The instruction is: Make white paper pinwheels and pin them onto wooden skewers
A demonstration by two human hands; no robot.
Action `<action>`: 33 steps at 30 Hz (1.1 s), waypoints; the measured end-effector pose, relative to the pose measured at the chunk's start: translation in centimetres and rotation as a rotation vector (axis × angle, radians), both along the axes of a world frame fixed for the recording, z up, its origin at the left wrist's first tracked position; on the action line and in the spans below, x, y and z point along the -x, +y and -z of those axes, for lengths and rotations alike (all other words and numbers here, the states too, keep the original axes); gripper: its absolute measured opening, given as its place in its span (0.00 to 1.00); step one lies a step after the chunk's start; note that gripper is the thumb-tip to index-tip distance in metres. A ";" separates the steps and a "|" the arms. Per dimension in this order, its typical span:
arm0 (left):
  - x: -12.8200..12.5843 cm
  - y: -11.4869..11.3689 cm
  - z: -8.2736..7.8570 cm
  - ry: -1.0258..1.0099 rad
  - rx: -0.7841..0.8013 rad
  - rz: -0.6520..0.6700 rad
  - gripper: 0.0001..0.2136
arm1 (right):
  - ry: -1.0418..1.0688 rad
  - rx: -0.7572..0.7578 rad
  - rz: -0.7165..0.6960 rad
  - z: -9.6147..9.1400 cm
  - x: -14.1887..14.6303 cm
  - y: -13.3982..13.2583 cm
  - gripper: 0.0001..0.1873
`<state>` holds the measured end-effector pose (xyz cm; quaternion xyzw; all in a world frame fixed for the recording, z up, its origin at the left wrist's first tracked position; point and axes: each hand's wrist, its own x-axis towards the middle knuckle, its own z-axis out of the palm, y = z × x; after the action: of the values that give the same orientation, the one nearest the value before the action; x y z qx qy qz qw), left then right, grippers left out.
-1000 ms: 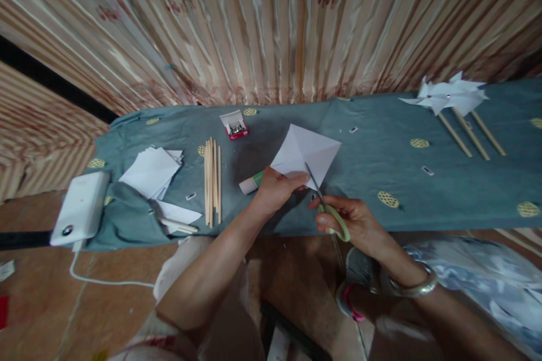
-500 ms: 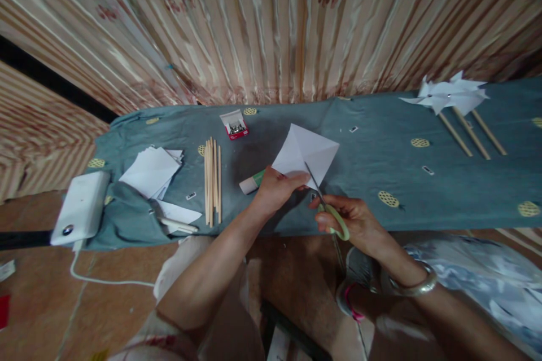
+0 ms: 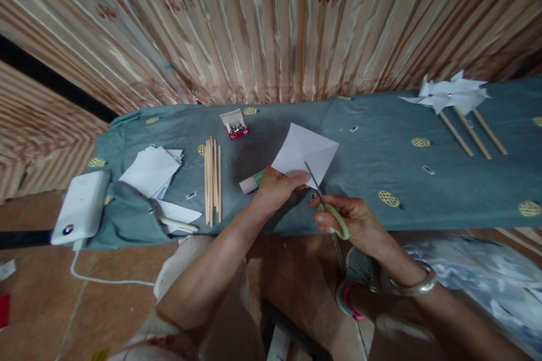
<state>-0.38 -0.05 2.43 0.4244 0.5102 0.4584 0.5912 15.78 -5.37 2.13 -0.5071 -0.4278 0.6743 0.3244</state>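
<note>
White paper; green-handled scissors; teal cloth.

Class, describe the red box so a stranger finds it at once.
On the blue-green tablecloth, look near the far edge, just beyond the wooden sticks. A small box sits there, the only red thing on the cloth, lid open.

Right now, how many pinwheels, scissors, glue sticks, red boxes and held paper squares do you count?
Pinwheels: 3
Scissors, in the right hand: 1
Glue stick: 1
Red box: 1
Paper square, in the left hand: 1
Total: 7
</note>
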 end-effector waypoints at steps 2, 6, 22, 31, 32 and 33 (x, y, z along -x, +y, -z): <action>0.0 0.0 -0.1 0.002 0.005 -0.004 0.08 | 0.004 0.006 0.003 0.0 0.0 0.0 0.25; 0.0 -0.1 -0.2 -0.008 0.012 -0.005 0.08 | 0.017 0.013 0.020 -0.1 0.1 0.0 0.25; 0.1 0.2 0.8 -0.020 0.074 -0.159 0.11 | 0.023 0.044 -0.038 -0.2 0.2 -0.2 0.26; 0.1 0.7 0.4 -0.224 0.063 -0.222 0.13 | 0.009 0.007 -0.123 0.3 -0.2 -0.4 0.26; 0.2 0.9 0.3 -0.236 0.056 -0.234 0.14 | 0.006 0.003 -0.134 0.4 -0.2 -0.5 0.26; 0.3 1.0 0.2 -0.247 0.047 -0.246 0.15 | 0.004 0.000 -0.145 0.5 -0.3 -0.5 0.26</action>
<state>-0.68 0.92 2.24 0.2852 0.4925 0.5639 0.5985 16.04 -5.87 1.64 -0.4733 -0.4626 0.6972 0.2755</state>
